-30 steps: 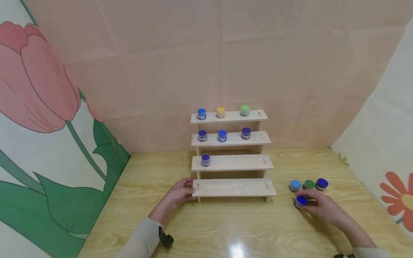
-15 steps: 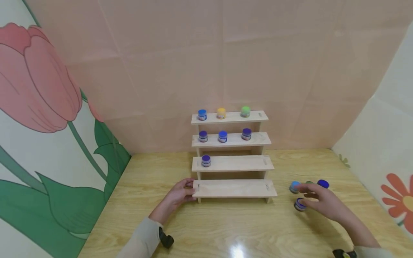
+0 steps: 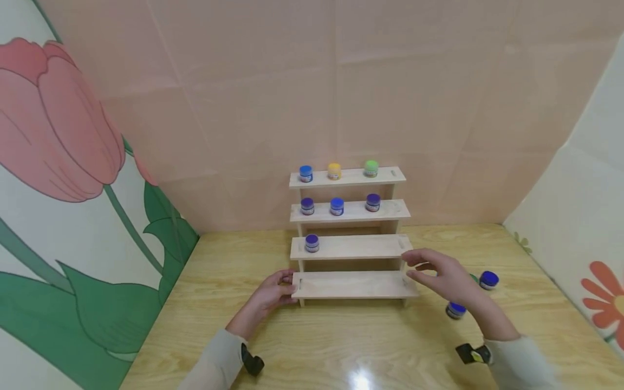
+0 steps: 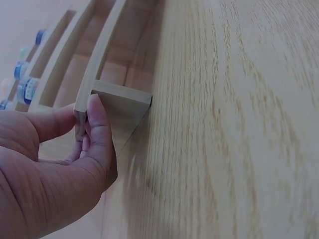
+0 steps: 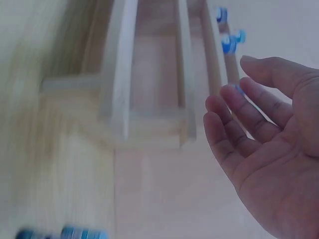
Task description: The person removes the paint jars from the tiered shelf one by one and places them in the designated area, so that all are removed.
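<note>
A four-tier wooden display stand (image 3: 353, 247) stands on the table. My left hand (image 3: 268, 292) pinches the left end of its lowest board (image 4: 94, 69) between thumb and fingers. Blue, yellow (image 3: 334, 171) and light green (image 3: 371, 169) paint jars sit on the top tier; purple, blue (image 3: 337, 206) and purple jars on the second; one purple jar (image 3: 312, 243) at the left of the third. My right hand (image 3: 439, 273) hovers by the stand's right end, fingers loosely bent and nothing between them in the right wrist view.
On the table to the right are a blue-lidded jar (image 3: 455, 310), a dark blue-lidded jar (image 3: 488, 280) and a green one mostly hidden behind my right hand. A pink cloth backdrop (image 3: 244, 135) rises behind the stand, and flower-printed panels (image 3: 575, 227) flank the table.
My right hand lets go of the blue-lidded jar, lifts over the loose jars, then moves left to the stand's right end, covering where the light blue jar stood. The left hand stays put.
</note>
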`<state>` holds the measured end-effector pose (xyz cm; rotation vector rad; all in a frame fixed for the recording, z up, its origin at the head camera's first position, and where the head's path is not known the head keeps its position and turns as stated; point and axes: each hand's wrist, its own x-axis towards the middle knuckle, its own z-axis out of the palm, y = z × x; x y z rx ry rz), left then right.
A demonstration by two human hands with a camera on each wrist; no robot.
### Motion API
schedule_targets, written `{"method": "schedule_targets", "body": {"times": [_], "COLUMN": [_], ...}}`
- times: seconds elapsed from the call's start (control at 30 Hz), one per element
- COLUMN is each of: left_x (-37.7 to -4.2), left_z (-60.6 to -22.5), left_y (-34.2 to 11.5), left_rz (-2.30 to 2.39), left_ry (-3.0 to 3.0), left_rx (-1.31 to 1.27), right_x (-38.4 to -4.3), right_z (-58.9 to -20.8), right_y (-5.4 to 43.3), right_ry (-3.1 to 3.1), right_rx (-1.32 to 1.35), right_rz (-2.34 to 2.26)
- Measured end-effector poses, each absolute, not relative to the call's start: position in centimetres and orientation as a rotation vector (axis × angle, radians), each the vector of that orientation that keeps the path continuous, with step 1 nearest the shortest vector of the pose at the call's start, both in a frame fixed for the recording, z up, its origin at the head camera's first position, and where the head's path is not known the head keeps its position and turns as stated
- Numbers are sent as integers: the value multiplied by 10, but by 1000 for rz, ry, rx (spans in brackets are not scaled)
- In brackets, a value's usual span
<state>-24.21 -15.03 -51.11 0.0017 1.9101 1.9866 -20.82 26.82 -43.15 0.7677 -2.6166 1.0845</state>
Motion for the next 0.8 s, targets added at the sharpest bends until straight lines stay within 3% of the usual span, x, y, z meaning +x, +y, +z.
{"method": "schedule_targets", "body": {"times": [0.8], "left_x": [-246], "left_z": [-515], "left_y": [-151], "left_rz": [2017], "left_ry": [1886], "left_rx": [23], "right_x": [-259], "right_z": [-411], "right_y": [170], "right_ry": [-2623], "right_rx": [713], "right_rz": [1303]}}
